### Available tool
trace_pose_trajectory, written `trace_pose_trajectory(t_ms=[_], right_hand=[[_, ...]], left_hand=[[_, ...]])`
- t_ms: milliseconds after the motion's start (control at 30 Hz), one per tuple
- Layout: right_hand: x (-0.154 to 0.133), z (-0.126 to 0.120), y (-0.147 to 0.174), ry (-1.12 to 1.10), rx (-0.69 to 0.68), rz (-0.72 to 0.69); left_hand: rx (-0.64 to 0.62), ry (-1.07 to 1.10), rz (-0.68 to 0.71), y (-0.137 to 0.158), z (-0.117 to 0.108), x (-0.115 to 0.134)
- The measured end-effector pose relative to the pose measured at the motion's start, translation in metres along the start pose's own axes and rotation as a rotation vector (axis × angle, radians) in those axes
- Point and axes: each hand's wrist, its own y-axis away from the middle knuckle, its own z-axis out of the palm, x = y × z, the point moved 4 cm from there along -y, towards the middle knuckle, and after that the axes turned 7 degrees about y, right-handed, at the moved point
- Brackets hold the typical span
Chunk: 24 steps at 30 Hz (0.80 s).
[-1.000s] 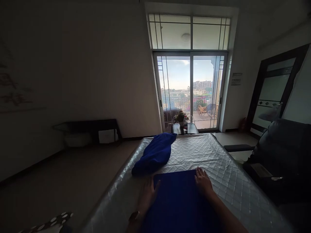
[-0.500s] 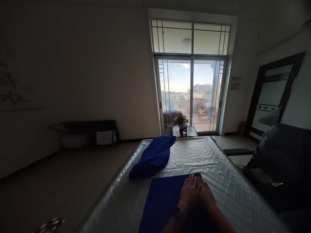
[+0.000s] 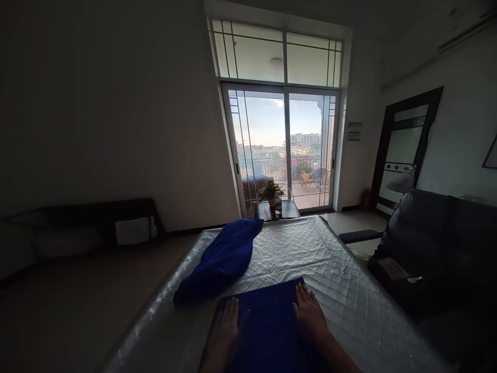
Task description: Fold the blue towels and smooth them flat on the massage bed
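Observation:
A dark blue cloth point(image 3: 267, 326), laid out flat with straight edges, is spread in front of me; its near end runs out of view. My left hand point(image 3: 226, 325) rests on its left side, fingers stretched forward and slightly blurred. On the far right corner lies my right hand point(image 3: 309, 312), palm down with the fingers flat. Neither hand grips anything. Just beyond, a second blue cloth point(image 3: 223, 256) sits in a loose, crumpled heap. Both cloths are on a silvery quilted cover point(image 3: 287, 248).
Past the far edge stand a small dark table point(image 3: 288, 209), a potted plant point(image 3: 271, 191) and a bottle point(image 3: 278, 202). A black chair point(image 3: 435, 243) is on the right. Sliding glass doors point(image 3: 287, 145) face me. A dark low rack point(image 3: 101, 217) stands by the left wall.
My hands were together near the far right corner of the flat cloth. Now the left hand has slid to the left side, while the right stays near that corner. My view has turned right.

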Motion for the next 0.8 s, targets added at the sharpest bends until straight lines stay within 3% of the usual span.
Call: trace_pose_trajectory(t_ms=[100, 233, 500, 600, 733, 800], right_hand=[[-0.003, -0.003, 0.003, 0.017, -0.026, -0.009], [-0.008, -0.01, 0.006, 0.054, -0.046, -0.011], [-0.018, -0.021, 0.038, 0.143, 0.034, -0.069], [-0.016, -0.013, 0.058, 0.124, 0.036, -0.048], [-0.009, 0.004, 0.071, 0.124, 0.05, -0.031], [-0.006, 0.009, 0.071, 0.134, 0.066, -0.046]], left_hand=[[-0.106, 0.024, -0.091, 0.01, -0.018, -0.017], [-0.118, -0.001, -0.084, 0.015, -0.039, -0.006], [-0.081, -0.085, -0.075, 0.016, -0.045, 0.008], [-0.056, -0.026, 0.03, 0.025, -0.038, 0.055], [-0.152, 0.253, 0.318, 0.051, -0.021, 0.149], [-0.197, 0.373, 0.412, 0.063, -0.015, 0.183]])
